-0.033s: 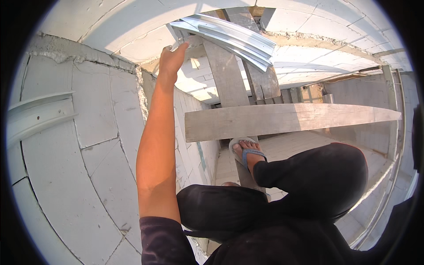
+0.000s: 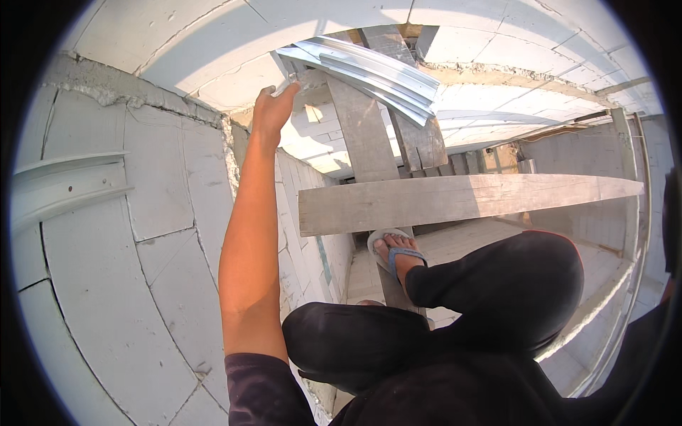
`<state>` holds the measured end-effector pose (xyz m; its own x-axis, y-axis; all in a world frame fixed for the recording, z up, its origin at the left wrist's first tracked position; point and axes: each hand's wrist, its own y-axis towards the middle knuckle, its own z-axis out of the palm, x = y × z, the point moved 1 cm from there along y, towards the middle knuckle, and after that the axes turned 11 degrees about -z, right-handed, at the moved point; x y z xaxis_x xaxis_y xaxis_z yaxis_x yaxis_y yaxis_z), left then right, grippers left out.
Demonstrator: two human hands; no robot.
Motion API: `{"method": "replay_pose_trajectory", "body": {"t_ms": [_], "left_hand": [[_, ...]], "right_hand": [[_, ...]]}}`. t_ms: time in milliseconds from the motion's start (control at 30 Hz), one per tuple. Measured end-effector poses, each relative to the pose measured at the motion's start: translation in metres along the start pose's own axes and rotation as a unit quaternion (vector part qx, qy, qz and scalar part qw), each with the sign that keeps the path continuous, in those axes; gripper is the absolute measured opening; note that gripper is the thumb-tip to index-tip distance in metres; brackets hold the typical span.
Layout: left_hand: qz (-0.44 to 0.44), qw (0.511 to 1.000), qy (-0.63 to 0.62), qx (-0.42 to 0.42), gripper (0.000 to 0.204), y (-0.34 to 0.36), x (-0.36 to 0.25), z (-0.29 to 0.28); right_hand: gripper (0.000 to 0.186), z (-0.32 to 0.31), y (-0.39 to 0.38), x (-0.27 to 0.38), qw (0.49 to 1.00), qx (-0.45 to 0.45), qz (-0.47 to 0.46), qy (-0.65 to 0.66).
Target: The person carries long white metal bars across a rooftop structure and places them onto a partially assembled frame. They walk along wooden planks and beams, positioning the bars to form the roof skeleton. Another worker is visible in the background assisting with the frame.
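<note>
While the view is tipping up a touch, nearly everything in the upper half is sitting slightly lower than in the previous frame. Left hand [image 2: 274, 108] is dropping with it, so I'm reading that as head motion, not a real reach or pull.

Metal channels [image 2: 369, 74] are lying in a nested-looking bundle at the top, across two lengthwise planks [image 2: 362, 128]. Their left end is sitting just beyond the left fingertips. That relation is looking the same in both frames, so I'm judging the channels as staying put and the handling as not advancing between the two.

Left hand state: thumb and finger are showing apart at the tips, arm stretching forward. Can't tell whether they're touching the channel end or gripping anything thin. Right hand isn't showing; only a dark sleeve [image 2: 639, 355] is appearing at lower right, so can't tell what that hand is doing.

Cross plank [image 2: 462, 202] is spanning between the channels and the bent, dark-trousered legs [image 2: 497, 284], holding its place against the planks. Sandalled foot [image 2: 399, 250] is resting just below its near edge. Block wall [image 2: 92, 270] is running down the left, with a pale flanged strip [image 2: 74, 188] showing against it.
</note>
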<state>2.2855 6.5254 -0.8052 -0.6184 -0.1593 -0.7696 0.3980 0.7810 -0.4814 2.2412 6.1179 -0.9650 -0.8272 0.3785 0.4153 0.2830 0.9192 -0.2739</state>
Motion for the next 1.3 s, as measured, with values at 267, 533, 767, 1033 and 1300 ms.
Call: {"method": "replay_pose_trajectory", "body": {"t_ms": [267,533,767,1033,1300], "left_hand": [[0.108,0.981,0.104,0.126,0.069,-0.125,-0.058,-0.035],[0.257,0.941,0.135,0.172,0.065,-0.244,-0.135,-0.063],[0.37,0.919,0.01,0.136,0.043,-0.348,-0.153,-0.098],[0.575,0.818,-0.007,0.001,0.041,-0.422,-0.2,-0.133],[0.582,0.804,-0.089,0.081,0.042,-0.497,-0.249,-0.176]], "right_hand": [[0.045,-0.38,0.037,0.045,0.914,-0.342,-0.201,-0.087],[0.044,-0.693,0.017,0.185,0.721,-0.584,-0.316,-0.199],[0.047,-0.716,-0.001,0.234,0.727,-0.576,-0.319,-0.194],[0.05,-0.718,-0.023,0.258,0.731,-0.52,-0.389,-0.209],[0.051,-0.725,-0.046,0.286,0.885,-0.387,-0.235,-0.11]]}}
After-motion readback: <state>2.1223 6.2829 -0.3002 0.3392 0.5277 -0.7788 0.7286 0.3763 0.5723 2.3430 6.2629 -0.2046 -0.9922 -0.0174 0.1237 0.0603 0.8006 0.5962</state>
